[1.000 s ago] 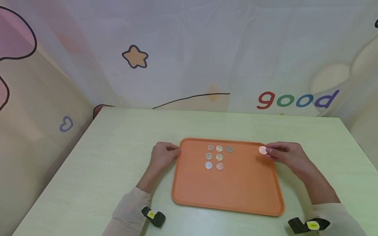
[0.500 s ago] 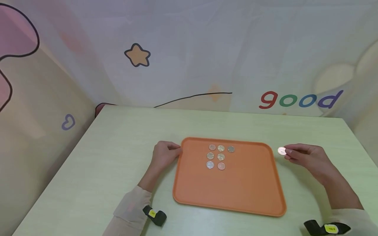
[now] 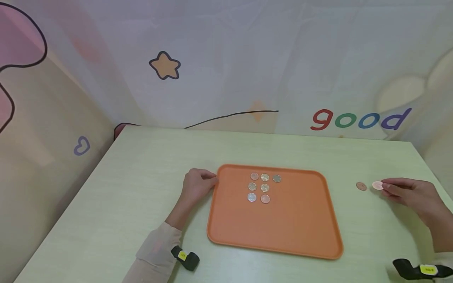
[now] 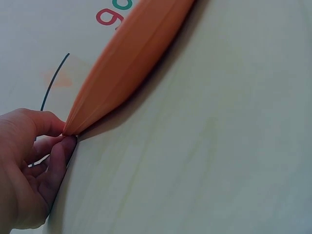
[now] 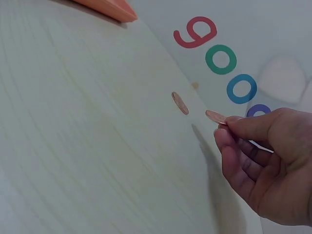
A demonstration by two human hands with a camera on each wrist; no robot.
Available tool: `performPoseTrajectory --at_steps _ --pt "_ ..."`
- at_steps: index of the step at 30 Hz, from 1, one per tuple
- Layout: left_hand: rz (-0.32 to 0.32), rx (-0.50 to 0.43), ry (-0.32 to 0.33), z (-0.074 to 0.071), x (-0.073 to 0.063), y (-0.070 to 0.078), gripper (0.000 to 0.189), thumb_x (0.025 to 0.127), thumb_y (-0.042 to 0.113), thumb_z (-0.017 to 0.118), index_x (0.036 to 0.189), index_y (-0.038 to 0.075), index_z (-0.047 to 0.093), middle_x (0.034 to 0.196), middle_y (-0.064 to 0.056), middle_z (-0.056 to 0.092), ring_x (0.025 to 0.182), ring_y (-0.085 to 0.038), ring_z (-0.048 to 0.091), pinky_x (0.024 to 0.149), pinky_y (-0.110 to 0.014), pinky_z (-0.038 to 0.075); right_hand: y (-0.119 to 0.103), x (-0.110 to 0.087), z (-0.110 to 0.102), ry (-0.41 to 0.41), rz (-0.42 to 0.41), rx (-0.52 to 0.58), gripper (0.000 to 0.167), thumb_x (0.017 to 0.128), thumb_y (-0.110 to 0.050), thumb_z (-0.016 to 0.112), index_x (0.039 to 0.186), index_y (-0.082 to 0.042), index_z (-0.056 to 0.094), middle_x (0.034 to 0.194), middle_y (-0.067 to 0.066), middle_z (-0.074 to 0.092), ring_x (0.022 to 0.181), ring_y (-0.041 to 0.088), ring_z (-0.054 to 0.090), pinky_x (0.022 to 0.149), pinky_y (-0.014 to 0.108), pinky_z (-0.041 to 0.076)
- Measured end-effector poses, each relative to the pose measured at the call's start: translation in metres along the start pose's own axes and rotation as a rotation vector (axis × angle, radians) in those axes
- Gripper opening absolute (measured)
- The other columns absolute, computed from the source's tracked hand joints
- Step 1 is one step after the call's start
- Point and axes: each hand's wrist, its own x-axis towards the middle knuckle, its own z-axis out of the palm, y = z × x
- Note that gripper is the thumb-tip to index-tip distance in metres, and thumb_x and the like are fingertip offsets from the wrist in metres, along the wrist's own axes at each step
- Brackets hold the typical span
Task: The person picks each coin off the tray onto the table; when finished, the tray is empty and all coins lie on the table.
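Note:
My right hand (image 3: 412, 193) pinches a copper-coloured coin (image 3: 377, 185) between thumb and fingertips, held just above the table right of the tray; the right wrist view shows the held coin (image 5: 215, 117) nearly edge-on. A second copper coin (image 3: 361, 186) lies on the table to its left. At the far left side of the orange tray (image 3: 293, 224), my left hand (image 3: 198, 184) pinches the rim, as the left wrist view shows where the tray rim (image 4: 112, 73) meets the fingertips. Several silver, gold and copper coins (image 3: 264, 188) lie on the tray in short rows.
The pale table (image 3: 148, 157) runs back to a printed cloth (image 3: 219, 59) hung behind it. Black camera mounts are strapped to both sleeves, the left mount (image 3: 185, 258) beside the tray's near left corner.
The right hand has moved right, from over the tray's far right corner to the table beyond it, still pinching the coin. The copper coin on the table has come into view. The left hand stays put.

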Motion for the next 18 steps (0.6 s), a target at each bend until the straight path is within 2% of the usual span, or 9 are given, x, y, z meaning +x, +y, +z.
performPoseTrajectory --at_steps 4,6,9,11,12,13,18 --pt "-0.001 0.003 -0.001 -0.0001 0.0003 0.0006 0.013 0.083 0.019 0.073 0.086 0.011 0.082 0.086 -0.004 0.079 0.085 -0.018 0.069 0.070 -0.024 0.051 0.0017 0.0015 -0.0074 0.025 0.037 -0.169 0.041 0.100 -0.008 0.061 0.081 -0.043 0.073 0.082 -0.031 0.069 0.070 -0.006 0.070 0.066 0.014 0.056" --pt "-0.001 0.007 -0.004 0.0000 0.0003 0.0008 0.013 0.083 0.019 0.073 0.086 0.011 0.082 0.087 -0.005 0.079 0.086 -0.019 0.069 0.070 -0.024 0.051 0.0019 0.0024 -0.0088 0.027 0.050 -0.232 0.040 0.101 -0.008 0.059 0.082 -0.042 0.072 0.080 -0.032 0.067 0.070 -0.006 0.069 0.066 0.014 0.056" --pt "-0.003 0.014 -0.006 0.0001 0.0004 0.0009 0.013 0.083 0.019 0.073 0.087 0.011 0.082 0.087 -0.005 0.079 0.087 -0.019 0.069 0.070 -0.025 0.051 0.0012 0.0044 -0.0081 0.031 0.059 -0.331 0.023 0.102 -0.008 0.056 0.096 -0.010 0.079 0.079 -0.033 0.065 0.070 -0.008 0.068 0.066 0.015 0.057" --pt "-0.002 0.018 -0.006 0.0001 0.0004 0.0007 0.014 0.083 0.019 0.073 0.087 0.010 0.082 0.087 -0.005 0.079 0.087 -0.019 0.069 0.070 -0.025 0.051 0.0002 0.0056 -0.0068 0.035 0.059 -0.389 0.027 0.102 -0.007 0.055 0.110 0.015 0.069 0.078 -0.033 0.064 0.070 -0.008 0.067 0.066 0.016 0.057" --pt "-0.003 0.018 -0.005 0.0001 0.0003 0.0008 0.014 0.083 0.019 0.073 0.087 0.010 0.082 0.087 -0.005 0.079 0.087 -0.019 0.069 0.070 -0.025 0.051 -0.0005 0.0061 -0.0058 0.036 0.061 -0.413 0.033 0.102 -0.007 0.055 0.116 0.022 0.062 0.077 -0.033 0.064 0.070 -0.009 0.067 0.066 0.016 0.057" --pt "-0.004 0.018 -0.004 0.0000 0.0002 0.0009 0.014 0.082 0.019 0.073 0.087 0.010 0.082 0.087 -0.005 0.079 0.086 -0.019 0.069 0.070 -0.025 0.051 -0.0013 0.0064 -0.0049 0.040 0.064 -0.433 0.039 0.102 -0.007 0.055 0.122 0.027 0.054 0.077 -0.033 0.063 0.070 -0.009 0.066 0.066 0.016 0.057" --pt "-0.003 0.013 0.002 -0.0001 0.0000 0.0012 0.013 0.082 0.018 0.073 0.087 0.010 0.083 0.086 -0.005 0.079 0.085 -0.019 0.069 0.069 -0.024 0.050 -0.0052 0.0057 -0.0007 0.053 0.089 -0.463 0.042 0.102 -0.009 0.056 0.125 0.026 0.053 0.076 -0.031 0.064 0.069 -0.010 0.065 0.066 0.016 0.056"
